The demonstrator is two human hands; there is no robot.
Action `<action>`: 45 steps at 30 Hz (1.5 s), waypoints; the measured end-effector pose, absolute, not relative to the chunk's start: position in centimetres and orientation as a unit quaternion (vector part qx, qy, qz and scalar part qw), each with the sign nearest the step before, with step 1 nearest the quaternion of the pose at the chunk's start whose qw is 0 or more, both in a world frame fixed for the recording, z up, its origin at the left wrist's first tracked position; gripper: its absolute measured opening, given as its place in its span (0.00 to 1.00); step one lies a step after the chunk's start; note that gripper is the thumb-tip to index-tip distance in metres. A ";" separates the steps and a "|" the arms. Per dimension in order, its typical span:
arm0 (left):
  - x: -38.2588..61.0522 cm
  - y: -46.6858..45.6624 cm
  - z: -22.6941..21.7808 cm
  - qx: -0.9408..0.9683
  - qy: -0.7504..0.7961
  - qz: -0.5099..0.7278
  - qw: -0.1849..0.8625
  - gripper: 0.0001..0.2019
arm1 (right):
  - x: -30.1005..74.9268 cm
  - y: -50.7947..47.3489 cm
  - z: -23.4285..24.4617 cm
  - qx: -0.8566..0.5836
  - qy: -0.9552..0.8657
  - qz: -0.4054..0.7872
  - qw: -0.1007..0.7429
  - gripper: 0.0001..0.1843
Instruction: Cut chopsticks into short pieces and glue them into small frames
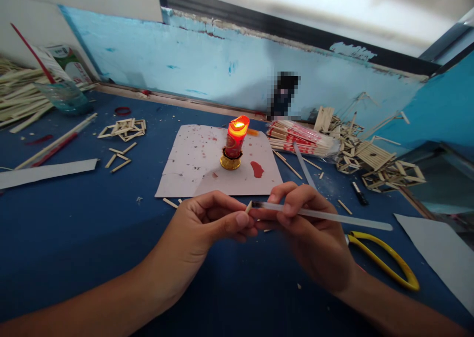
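Between the thumb and fingers of my left hand (222,218) is a short wooden stick (249,207), only its tip showing. My right hand (311,228) grips a translucent white glue stick (344,219), held nearly level. Its blackened end touches or almost touches the wooden stick; I cannot tell which. Beyond my hands a lit red candle (234,142) stands in a gold holder (230,162) on a pale sheet of card (188,164). The sheet carries a red wax blot (256,169) and dark specks.
Yellow-handled scissors (385,258) lie beside my right wrist. Stick-built models (385,164) and a plastic pack of sticks (299,138) fill the back right. Small joined frames (126,128) lie to the left, near a teal cup (64,97) and a paper strip (52,172).
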State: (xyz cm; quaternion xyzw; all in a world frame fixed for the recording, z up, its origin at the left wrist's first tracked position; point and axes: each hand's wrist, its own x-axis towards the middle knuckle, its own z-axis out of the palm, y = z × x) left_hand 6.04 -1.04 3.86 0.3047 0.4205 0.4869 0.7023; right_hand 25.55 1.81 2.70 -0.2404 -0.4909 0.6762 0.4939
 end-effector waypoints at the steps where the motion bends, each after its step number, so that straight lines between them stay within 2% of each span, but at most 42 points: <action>1: 6.0 -1.0 3.8 0.306 0.421 0.488 0.701 0.04 | 25.5 1.8 2.7 -0.238 -0.488 0.679 0.494 0.08; 11: 5.9 -1.1 5.0 0.306 0.427 0.509 0.682 0.07 | 25.0 2.3 3.9 -0.243 -0.487 0.667 0.509 0.04; 18: 3.8 3.5 8.2 0.373 0.483 0.565 0.556 0.06 | 22.9 7.8 7.2 -0.300 -0.596 0.524 0.530 0.04; 22: 3.0 7.1 8.9 0.383 0.489 0.600 0.505 0.05 | 21.2 11.7 7.3 -0.337 -0.610 0.450 0.559 0.03; 25: 2.8 8.4 8.9 0.390 0.499 0.600 0.489 0.04 | 20.6 13.2 7.0 -0.359 -0.627 0.418 0.551 0.03; 30: 2.8 9.0 8.8 0.405 0.516 0.582 0.480 0.05 | 20.9 13.7 6.7 -0.368 -0.647 0.404 0.531 0.03; 45: 2.5 9.3 8.8 0.432 0.526 0.570 0.461 0.05 | 21.3 14.3 5.6 -0.331 -0.663 0.394 0.544 0.06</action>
